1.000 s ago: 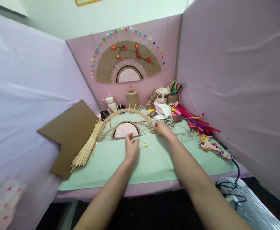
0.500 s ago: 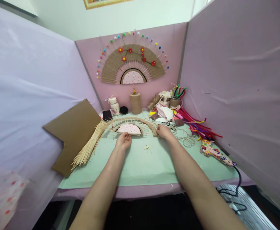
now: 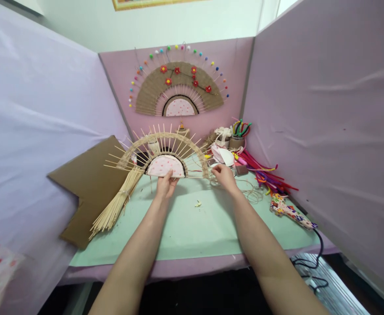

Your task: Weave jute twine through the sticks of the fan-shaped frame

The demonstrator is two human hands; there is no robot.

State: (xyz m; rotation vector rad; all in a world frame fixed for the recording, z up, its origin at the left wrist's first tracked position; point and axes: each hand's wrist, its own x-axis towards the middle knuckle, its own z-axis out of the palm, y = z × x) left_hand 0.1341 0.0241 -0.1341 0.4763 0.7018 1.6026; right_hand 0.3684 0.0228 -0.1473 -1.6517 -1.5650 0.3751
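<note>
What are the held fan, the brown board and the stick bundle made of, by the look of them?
Fan: pale, bare sticks, probably bamboo or wood; its band looks like fibrous tan twine, its dotted centre matte cloth or paper.
Board: flat, plain brown, smooth-looking, cut straight, so likely cardboard.
Bundle: thin, straight, straw-coloured, seemingly unvarnished, so probably bamboo or wood too.

Leaves room between the forearms over the desk; meets small scraps, then the held fan ahead, the stick bundle far left, the glue gun far right.
</note>
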